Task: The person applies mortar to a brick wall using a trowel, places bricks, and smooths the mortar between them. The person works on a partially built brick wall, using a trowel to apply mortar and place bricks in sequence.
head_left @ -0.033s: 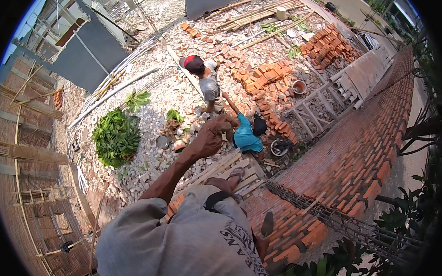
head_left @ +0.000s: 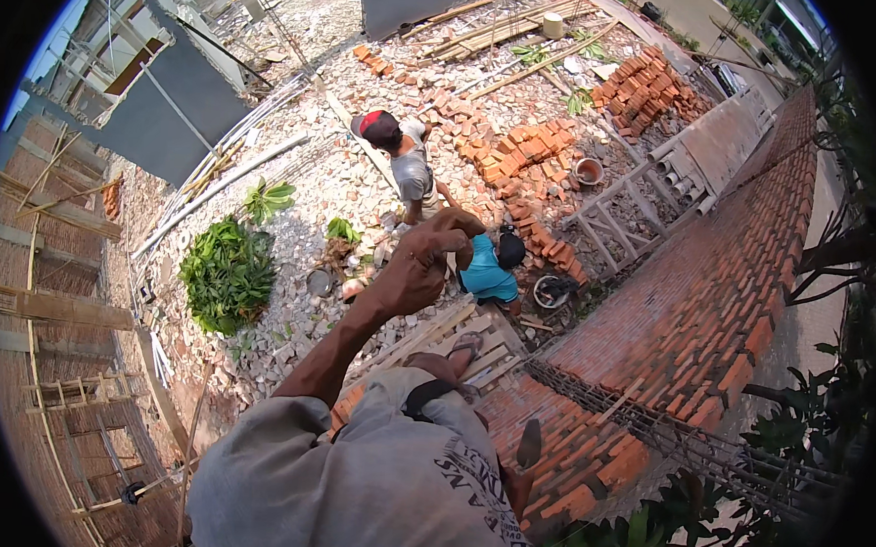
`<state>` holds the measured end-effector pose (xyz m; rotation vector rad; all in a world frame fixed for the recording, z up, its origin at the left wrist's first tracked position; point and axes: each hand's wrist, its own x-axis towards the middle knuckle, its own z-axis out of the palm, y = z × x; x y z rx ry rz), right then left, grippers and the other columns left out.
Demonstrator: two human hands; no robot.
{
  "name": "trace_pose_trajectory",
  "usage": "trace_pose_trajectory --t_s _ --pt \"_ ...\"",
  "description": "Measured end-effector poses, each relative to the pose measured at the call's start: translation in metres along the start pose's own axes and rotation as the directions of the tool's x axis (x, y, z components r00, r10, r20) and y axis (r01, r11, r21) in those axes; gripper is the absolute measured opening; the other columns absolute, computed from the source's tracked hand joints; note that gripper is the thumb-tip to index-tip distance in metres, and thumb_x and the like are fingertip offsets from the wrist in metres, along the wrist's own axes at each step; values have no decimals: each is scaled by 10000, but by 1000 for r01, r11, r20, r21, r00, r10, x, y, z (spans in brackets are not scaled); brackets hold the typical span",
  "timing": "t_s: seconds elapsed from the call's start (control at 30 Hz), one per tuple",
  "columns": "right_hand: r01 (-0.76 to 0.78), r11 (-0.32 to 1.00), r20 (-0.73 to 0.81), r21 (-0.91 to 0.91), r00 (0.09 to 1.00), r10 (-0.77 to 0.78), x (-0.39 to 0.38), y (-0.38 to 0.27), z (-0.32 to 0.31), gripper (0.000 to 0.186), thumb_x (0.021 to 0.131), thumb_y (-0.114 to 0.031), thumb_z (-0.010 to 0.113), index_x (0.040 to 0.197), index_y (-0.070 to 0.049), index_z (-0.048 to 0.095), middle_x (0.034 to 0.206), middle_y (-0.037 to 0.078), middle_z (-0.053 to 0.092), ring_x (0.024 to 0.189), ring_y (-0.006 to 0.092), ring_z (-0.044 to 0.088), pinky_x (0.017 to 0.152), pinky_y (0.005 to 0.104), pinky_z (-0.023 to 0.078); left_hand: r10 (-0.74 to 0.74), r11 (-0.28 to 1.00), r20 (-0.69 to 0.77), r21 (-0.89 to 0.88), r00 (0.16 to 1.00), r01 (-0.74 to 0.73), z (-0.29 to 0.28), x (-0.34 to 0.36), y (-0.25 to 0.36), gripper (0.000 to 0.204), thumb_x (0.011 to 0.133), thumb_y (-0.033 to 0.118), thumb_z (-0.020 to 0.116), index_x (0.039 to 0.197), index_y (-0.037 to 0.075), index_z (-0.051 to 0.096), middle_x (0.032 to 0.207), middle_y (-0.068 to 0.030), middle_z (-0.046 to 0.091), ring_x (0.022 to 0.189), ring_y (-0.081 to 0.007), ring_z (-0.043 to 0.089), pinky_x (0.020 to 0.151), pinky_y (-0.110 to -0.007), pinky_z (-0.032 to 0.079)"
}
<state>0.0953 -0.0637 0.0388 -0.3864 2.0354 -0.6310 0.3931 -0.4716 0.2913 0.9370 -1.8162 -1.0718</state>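
My left hand [head_left: 421, 265] is raised in front of me at the end of a bent forearm. Its index finger stretches out and hooks slightly, the other fingers curl loosely, and nothing shows in it. Low by my right side, my right hand [head_left: 519, 488] is partly covered by my grey shirt and grips a trowel [head_left: 530, 443], its dark blade pointing up. Beside that blade runs the red brick wall [head_left: 588, 432]. Below, my sandalled foot [head_left: 467, 350] rests on wooden slats [head_left: 499, 338].
One person in a cap [head_left: 414, 168] stands on the rubble; another in a teal shirt [head_left: 488, 273] is close by. Brick piles [head_left: 528, 154], a bucket [head_left: 589, 171], a wooden frame [head_left: 614, 228] and leafy branches [head_left: 225, 274] lie around. A rebar cage [head_left: 648, 421] crosses the wall.
My left hand has risen slightly and its index finger reaches further out to the right. The teal-shirted person's outstretched arm is now mostly hidden behind it. My right hand stays in place.
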Motion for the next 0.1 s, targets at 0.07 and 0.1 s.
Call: trace_pose_trajectory --t_s 0.07,0.1 --pt "-32 999 12 5 999 32 -4 -17 6 379 659 -151 739 825 115 525 688 134 563 563 208 547 547 407 434 308 944 -12 127 951 -304 -16 29 78 288 708 -140 438 893 40 565 1087 -151 574 945 -281 615 747 -335 482" --pt "-149 988 -13 -49 989 148 -2 -24 11 359 666 -147 736 829 101 534 670 129 561 545 199 545 545 393 432 393 915 1 95 920 -391 -16 39 93 288 708 -140 438 893 40 565 1087 -151 574 945 -281 615 747 -335 482"
